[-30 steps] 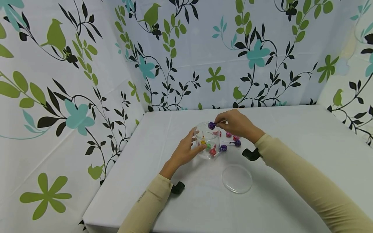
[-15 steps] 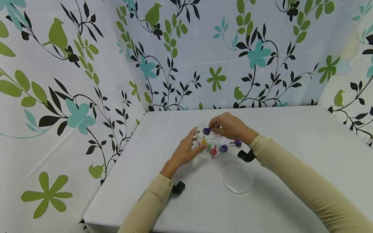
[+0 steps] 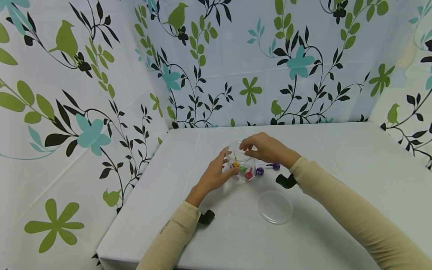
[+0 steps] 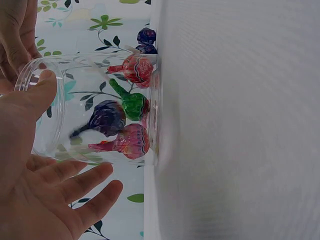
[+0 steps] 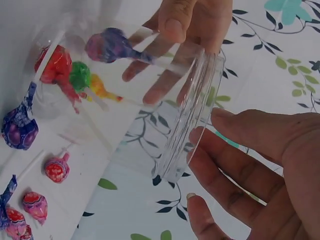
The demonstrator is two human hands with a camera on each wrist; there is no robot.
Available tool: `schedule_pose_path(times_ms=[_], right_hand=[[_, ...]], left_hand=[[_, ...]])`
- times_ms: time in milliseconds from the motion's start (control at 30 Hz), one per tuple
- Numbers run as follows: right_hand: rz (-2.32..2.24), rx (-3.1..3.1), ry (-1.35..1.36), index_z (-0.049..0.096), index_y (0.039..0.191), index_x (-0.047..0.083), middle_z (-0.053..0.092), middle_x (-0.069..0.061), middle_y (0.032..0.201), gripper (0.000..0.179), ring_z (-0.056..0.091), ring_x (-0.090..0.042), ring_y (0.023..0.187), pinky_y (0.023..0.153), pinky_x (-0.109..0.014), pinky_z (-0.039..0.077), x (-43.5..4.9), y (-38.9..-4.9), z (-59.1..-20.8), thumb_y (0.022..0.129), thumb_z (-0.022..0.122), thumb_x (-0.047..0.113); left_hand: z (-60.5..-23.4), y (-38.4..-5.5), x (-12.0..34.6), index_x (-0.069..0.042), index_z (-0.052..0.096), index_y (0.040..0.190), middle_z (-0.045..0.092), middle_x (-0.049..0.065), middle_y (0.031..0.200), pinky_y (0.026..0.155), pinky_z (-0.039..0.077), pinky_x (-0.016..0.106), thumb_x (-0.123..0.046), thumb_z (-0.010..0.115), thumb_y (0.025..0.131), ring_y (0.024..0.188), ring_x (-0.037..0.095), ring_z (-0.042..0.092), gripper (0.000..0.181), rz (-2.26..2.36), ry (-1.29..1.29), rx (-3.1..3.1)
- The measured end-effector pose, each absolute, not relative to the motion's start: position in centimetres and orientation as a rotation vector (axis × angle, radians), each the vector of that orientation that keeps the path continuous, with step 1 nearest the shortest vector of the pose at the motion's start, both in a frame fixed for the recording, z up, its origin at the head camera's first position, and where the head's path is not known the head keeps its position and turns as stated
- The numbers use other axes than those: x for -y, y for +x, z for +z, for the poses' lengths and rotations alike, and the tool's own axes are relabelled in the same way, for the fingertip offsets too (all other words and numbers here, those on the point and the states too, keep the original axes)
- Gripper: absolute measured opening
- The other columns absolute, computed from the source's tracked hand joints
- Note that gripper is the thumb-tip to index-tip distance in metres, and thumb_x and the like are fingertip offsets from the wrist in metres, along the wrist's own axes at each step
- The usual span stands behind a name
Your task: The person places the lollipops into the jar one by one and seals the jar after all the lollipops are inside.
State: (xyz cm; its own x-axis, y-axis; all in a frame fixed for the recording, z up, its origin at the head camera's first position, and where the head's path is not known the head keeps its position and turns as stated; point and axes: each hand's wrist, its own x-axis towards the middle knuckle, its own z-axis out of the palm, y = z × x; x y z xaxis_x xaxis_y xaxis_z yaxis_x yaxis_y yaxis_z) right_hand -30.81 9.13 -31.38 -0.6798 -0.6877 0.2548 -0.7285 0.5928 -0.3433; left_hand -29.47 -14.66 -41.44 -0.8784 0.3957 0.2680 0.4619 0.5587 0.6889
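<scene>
My left hand (image 3: 214,172) grips a clear plastic jar (image 4: 75,65), thumb on one side of it and fingers round the other. Inside the jar are a red lollipop (image 4: 137,68), a green lollipop (image 4: 134,106), a pink lollipop (image 4: 132,142) and a yellow lollipop (image 5: 102,90). A purple lollipop (image 5: 110,45), blurred, is also within its walls. Over the jar's mouth is my right hand (image 3: 266,148), its fingers parted and holding nothing. In the right wrist view its fingertips lie close to the rim.
A round clear lid (image 3: 275,207) lies on the white table (image 3: 320,232), nearer than the jar. Beside the jar lie purple lollipops (image 3: 259,171) and several pink-red lollipops (image 5: 57,168). Patterned curtains (image 3: 209,75) surround the table's far and left edges.
My right hand has moved left and down to the jar's mouth and let go of the purple lollipop, now inside the jar. My left hand keeps its grip on the jar.
</scene>
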Motion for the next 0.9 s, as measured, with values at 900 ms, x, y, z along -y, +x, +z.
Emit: schedule_pose_path(times_ms=[900], right_hand=[[0.789, 2.793, 0.869, 0.077, 0.108, 0.003, 0.074, -0.007, 0.100, 0.013, 0.066, -0.028, 0.096, 0.086, -0.050, 0.059, -17.7, -32.1, -37.0, 0.096, 0.073, -0.001]], left_hand=[[-41.3, -29.3, 14.6, -0.011, 0.018, 0.167, 0.042, 0.011, 0.161, 0.107, 0.047, 0.053, -0.049, 0.070, 0.100, 0.137, 0.035, 0.052, 0.093, -1.208, -0.730, 2.712]])
